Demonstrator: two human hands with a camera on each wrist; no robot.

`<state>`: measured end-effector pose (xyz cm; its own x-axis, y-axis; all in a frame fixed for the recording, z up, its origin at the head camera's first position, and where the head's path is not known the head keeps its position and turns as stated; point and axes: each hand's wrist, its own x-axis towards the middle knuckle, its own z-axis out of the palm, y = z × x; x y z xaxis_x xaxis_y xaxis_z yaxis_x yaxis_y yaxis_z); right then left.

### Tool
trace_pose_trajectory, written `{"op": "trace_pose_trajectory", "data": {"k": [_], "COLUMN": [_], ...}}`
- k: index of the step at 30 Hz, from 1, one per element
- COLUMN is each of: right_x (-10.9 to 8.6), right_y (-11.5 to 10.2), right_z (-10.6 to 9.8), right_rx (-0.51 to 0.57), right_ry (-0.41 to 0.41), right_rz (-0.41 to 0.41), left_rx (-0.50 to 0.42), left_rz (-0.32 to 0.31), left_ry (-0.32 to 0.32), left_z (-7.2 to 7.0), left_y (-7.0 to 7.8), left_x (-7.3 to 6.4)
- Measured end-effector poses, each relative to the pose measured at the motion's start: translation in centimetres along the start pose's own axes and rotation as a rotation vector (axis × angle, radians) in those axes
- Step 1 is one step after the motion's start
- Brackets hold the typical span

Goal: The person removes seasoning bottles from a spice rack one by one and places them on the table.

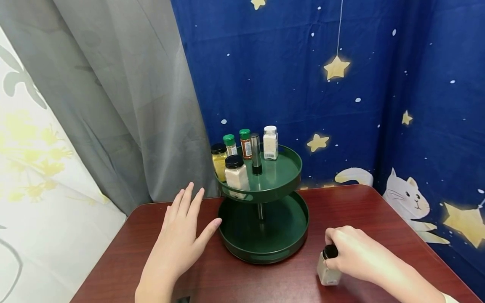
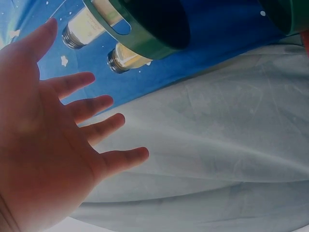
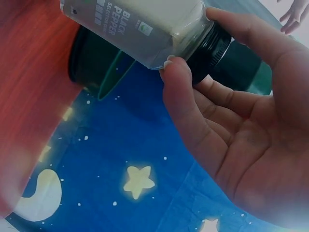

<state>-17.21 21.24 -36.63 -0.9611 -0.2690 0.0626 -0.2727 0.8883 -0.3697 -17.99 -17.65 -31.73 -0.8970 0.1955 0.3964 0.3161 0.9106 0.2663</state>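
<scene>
My right hand (image 1: 352,252) grips a square pepper jar (image 1: 329,269) by its black lid, at the right of the table. In the right wrist view the jar's label (image 3: 113,19) reads "BLACK PEPPER", and thumb and fingers pinch around the neck and lid. My left hand (image 1: 179,235) holds nothing; its fingers are spread and straight, left of a green two-tier rack (image 1: 263,254). On the rack's upper tier stand a black-lidded jar of pale powder (image 1: 237,179), a black-lidded yellow jar (image 1: 219,162), two green-capped bottles (image 1: 246,145) and a white-capped jar (image 1: 270,143).
The rack stands on a dark red table (image 1: 352,210), its metal post (image 1: 256,153) rising through the upper tier. Behind hang a grey curtain (image 1: 113,84) and a blue star-patterned curtain (image 1: 284,63). A small black object (image 1: 183,300) lies at the table's near edge.
</scene>
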Motion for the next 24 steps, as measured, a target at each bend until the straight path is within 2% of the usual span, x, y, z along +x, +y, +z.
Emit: {"op": "trace_pose_trajectory", "data": {"k": [10,24], "right_x": [-0.2,0.0], "right_y": [0.7,1.2], "right_z": [0.4,1.1], "right_rx": [0.042,0.044], "right_ry": [-0.045,-0.057], "right_rz": [0.014,0.029], "left_rx": [-0.004,-0.004], "left_rz": [-0.002,-0.005], "left_ry": [0.0,-0.008], "left_z": [-0.3,-0.3], "left_y": [0.3,0.4], "left_x": [-0.2,-0.2]}}
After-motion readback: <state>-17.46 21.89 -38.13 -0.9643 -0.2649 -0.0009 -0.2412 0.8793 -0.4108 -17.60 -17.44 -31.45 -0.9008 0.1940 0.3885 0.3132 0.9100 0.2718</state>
